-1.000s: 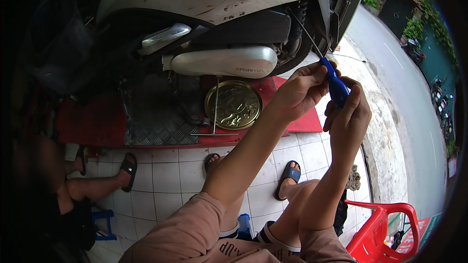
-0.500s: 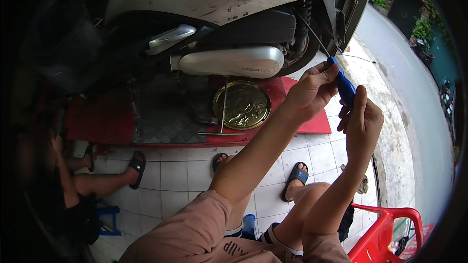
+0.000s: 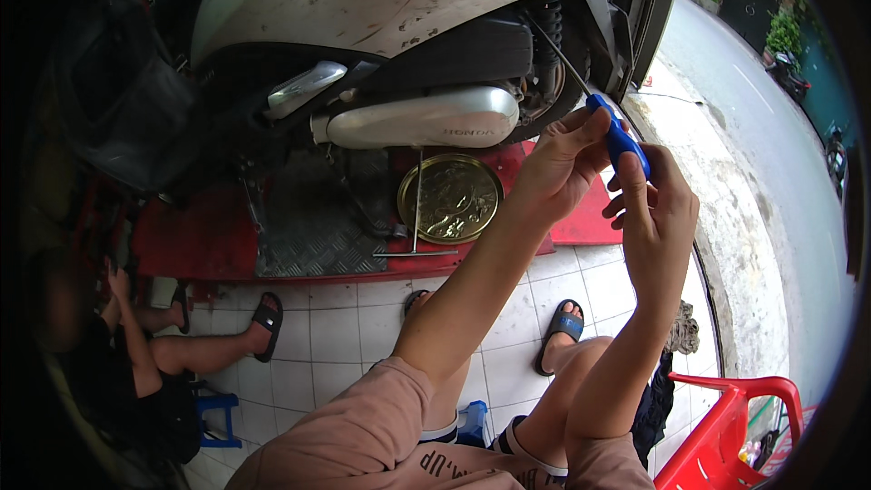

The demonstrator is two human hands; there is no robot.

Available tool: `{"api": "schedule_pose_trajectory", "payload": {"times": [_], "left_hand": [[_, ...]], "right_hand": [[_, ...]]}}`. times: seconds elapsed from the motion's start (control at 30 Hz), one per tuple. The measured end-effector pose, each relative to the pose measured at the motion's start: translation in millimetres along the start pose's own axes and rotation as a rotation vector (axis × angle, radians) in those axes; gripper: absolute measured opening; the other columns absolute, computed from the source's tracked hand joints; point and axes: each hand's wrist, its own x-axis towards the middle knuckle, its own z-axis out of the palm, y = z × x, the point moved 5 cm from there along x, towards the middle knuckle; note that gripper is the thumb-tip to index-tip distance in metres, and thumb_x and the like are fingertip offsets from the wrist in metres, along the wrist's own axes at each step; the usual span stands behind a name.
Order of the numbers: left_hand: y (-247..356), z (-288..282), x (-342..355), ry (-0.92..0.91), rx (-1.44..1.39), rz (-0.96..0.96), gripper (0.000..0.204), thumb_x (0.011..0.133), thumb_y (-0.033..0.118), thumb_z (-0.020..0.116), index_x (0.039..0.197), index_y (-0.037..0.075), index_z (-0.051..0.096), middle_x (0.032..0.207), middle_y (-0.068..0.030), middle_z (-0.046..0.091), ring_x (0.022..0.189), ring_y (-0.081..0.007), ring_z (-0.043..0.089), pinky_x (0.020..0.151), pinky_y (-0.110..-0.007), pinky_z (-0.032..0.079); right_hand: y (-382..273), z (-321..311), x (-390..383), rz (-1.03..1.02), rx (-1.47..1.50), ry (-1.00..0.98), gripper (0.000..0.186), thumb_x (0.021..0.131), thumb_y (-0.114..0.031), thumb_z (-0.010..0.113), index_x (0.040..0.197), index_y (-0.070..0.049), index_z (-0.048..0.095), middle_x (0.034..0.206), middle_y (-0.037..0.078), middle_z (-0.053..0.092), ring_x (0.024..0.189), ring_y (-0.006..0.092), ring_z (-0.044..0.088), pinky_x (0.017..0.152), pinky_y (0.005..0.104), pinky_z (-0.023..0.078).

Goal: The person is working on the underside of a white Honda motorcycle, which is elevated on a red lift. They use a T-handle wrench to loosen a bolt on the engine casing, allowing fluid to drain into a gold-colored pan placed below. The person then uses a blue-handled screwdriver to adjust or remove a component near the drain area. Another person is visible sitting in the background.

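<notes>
Both of my hands are on a screwdriver with a blue handle (image 3: 621,136) and a long metal shaft. The fingers of my left hand (image 3: 564,159) pinch the front of the handle. My right hand (image 3: 658,204) is closed on its rear end, the thumb along the side. The shaft slants up and left to the edge of a black plastic housing (image 3: 472,53) on a scooter, beside a coil-spring shock absorber (image 3: 551,27). Whether its tip touches a screw cannot be made out. Below the housing is the scooter's silver drive-side cover (image 3: 454,116).
A T-handle wrench (image 3: 418,204) overlaps a round gold tray (image 3: 476,186) on the red platform (image 3: 195,240). At the left sits another person (image 3: 145,354), near a blue stool (image 3: 218,417). A red plastic chair (image 3: 726,426) is at lower right. Beyond the doorway runs a street (image 3: 726,63).
My hands and the screwdriver handle have shifted slightly left in the picture, along with the scooter. My right hand has moved up against the rear of the handle.
</notes>
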Motion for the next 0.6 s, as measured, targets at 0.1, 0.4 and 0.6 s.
{"api": "schedule_pose_trajectory", "payload": {"times": [0.1,0.4,0.6], "left_hand": [[5.1,-2.8,-1.2,0.111,0.106,0.001,0.027,0.085,0.03,0.07,0.101,0.01,0.062,0.094,-0.0038,0.065,0.085,-0.0125,0.063,0.074,-0.028,0.052],[3.6,12.4,-3.5,0.019,0.029,-0.003,0.03,0.087,0.03,0.067,0.105,0.007,0.059,0.098,-0.0058,0.063,0.09,-0.0135,0.061,0.08,-0.03,0.051],[-0.3,9.8,-0.7,-0.041,0.023,-0.016,0.034,0.09,0.023,0.064,0.117,0.003,0.055,0.108,-0.0091,0.061,0.1,-0.0171,0.059,0.087,-0.033,0.05]], "right_hand": [[-18.4,-1.1,-4.2,-0.229,-0.135,0.078,0.019,0.08,-0.007,0.071,0.085,0.003,0.056,0.063,0.01,0.061,0.055,0.0143,0.063,0.052,0.0252,0.048],[6.3,-6.1,3.0,0.003,-0.077,0.004,0.028,0.092,-0.024,0.061,0.092,0.003,0.059,0.066,0.01,0.063,0.055,0.0136,0.062,0.048,0.0261,0.045],[-6.3,-12.9,-1.6,-0.24,-0.201,0.14,0.017,0.085,-0.011,0.068,0.09,0.003,0.059,0.066,0.01,0.062,0.054,0.0153,0.062,0.047,0.0254,0.045]]}}
